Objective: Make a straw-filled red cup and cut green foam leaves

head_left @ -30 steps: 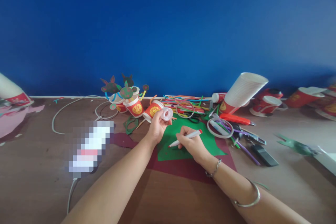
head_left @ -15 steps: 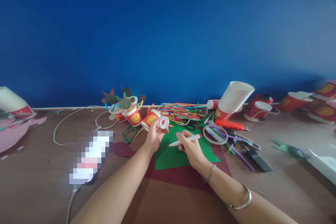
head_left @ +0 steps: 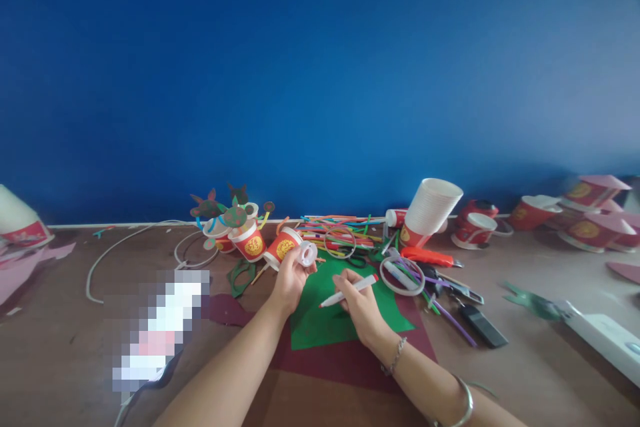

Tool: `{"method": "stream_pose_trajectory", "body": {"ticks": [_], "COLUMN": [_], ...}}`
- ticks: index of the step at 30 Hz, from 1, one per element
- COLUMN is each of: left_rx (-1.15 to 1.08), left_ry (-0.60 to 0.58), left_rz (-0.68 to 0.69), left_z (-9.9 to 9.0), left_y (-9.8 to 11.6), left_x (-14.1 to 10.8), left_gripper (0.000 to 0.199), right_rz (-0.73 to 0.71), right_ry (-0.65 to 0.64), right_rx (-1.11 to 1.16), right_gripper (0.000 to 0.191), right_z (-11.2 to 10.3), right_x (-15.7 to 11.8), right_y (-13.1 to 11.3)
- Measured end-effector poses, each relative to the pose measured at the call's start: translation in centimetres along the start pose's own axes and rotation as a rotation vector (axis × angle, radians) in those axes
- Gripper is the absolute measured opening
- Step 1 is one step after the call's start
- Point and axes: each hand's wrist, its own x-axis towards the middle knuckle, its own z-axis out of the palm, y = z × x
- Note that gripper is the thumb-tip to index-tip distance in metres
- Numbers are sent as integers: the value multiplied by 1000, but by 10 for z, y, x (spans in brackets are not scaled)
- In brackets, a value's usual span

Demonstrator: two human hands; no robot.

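Observation:
My left hand is closed around a small white ring, perhaps a tape roll, with its hole facing me. In my right hand a white marker with red ends lies between thumb and fingers, its tip pointing left and slightly down. Both hands are above a green paper sheet, which rests on a dark red sheet. The marker tip looks apart from the ring; whether it touches the paper I cannot tell. A tilted red paper cup lies just behind my left hand.
Colourful pipe cleaners lie by the blue wall. A leaning stack of paper cups, a red cutter and a roll of clear tape are at the right. Further right are green-jawed pliers; a blurred-out phone is left.
The whole scene has shifted lower and slightly left as the camera moved. Both hands keep hold of the ring and the marker, in nearly the same place over the green paper.

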Motion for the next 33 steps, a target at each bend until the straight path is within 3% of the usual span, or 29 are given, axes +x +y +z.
{"method": "stream_pose_trajectory", "body": {"ticks": [7, 12, 17, 20, 23, 26, 28, 33], "left_rx": [121, 435, 747, 848, 927, 1041, 1148, 1452], "left_ry": [-44, -9, 5, 81, 82, -66, -67, 66], "left_rz": [66, 190, 350, 320, 153, 87, 122, 420], "left_z": [0, 0, 1, 7, 11, 1, -14, -44], "left_y": [-3, -8, -11, -7, 5, 21, 29, 37], "left_x": [-2, -10, -13, -9, -11, -24, -36, -61], "left_gripper": [27, 46, 37, 35, 33, 30, 31, 40], "right_rz": [-92, -128, -107, -99, -138, -132, -131, -146], "right_ry": [188, 311, 388, 388, 347, 355, 348, 295], "right_rx": [59, 117, 176, 199, 200, 214, 230, 230], "right_gripper": [35, 37, 36, 38, 40, 39, 38, 38], "right_z": [-8, -12, -11, -11, -12, -12, -13, -12], "right_x": [5, 9, 9, 8, 8, 9, 9, 10], "right_y": [1, 2, 3, 3, 5, 6, 6, 3]}}
